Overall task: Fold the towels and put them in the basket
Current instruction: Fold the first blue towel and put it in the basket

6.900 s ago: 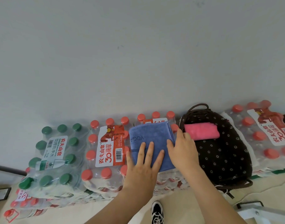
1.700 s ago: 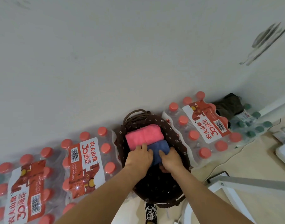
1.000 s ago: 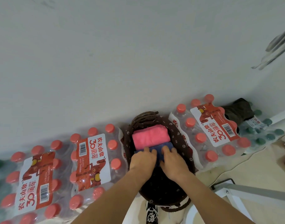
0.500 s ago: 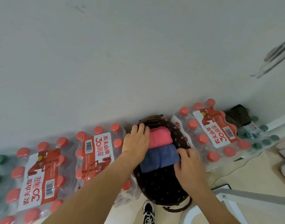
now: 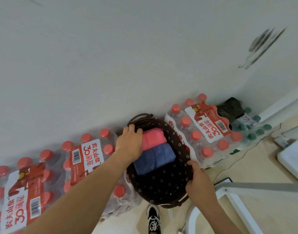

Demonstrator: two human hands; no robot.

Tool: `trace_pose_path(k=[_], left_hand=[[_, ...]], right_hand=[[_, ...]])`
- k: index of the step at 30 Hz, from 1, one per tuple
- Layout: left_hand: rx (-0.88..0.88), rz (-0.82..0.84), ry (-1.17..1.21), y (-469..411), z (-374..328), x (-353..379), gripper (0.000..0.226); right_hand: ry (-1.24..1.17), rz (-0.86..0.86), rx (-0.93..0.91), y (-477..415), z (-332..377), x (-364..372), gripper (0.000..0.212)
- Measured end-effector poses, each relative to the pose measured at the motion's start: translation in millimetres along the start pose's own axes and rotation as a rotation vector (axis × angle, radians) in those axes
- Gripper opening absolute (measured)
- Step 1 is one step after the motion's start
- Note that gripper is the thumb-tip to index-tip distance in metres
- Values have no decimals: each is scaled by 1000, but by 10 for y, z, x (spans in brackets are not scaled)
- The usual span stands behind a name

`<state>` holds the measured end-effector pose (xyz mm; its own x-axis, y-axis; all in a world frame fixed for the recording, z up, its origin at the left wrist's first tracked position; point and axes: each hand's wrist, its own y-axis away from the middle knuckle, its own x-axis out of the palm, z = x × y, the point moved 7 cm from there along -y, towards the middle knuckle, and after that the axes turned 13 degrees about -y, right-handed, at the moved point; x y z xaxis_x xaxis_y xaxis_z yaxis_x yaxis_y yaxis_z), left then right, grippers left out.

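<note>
Left hand (image 5: 129,144) curled over far rim, right hand (image 5: 199,180) gripping near rim of dark brown flower-dotted fabric basket (image 5: 178,144) holding folded pink towel (image 5: 154,139) beside folded blue towel (image 5: 155,157); if lifted unevenly off lumpy shrink-wrapped water-bottle packs (image 5: 210,127), liable to tilt and loosen both folds.

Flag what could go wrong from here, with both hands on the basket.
1. The left hand and right hand grip opposite sides of the basket rim; an uneven lift could tip it, sliding the pink towel and blue towel loose.
2. Its near end seems to overhang the bottle packs above a shoe; it might slip off.
</note>
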<state>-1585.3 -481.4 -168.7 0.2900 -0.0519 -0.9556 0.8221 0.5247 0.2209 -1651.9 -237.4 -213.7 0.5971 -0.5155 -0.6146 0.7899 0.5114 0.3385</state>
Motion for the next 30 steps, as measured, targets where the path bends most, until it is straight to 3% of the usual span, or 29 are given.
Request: trace_pose_path(k=[5,9,13,19,24,27,30], left_hand=[[344,114,-1,324,-717,284,42],[335,197,-82,396,-812,507,61],[319,227,-34,397,-801,445,66],[241,145,7,505,-542,301,53],[272,110,-103,670,-440,315,46],[280,168,-130,689,-497,406,52],[257,262,-159,641,-587,455,49]], right_hand=[[-163,-42,82,33,-96,30,48],[-221,-47,94,51,-106,88,39],[-131,31,49,37,-77,77,49],[54,135,-4,-64,30,4,67],[186,161,16,-30,117,30,67],[408,91,-54,36,252,60,63],[405,57,-66,74,296,93,65]])
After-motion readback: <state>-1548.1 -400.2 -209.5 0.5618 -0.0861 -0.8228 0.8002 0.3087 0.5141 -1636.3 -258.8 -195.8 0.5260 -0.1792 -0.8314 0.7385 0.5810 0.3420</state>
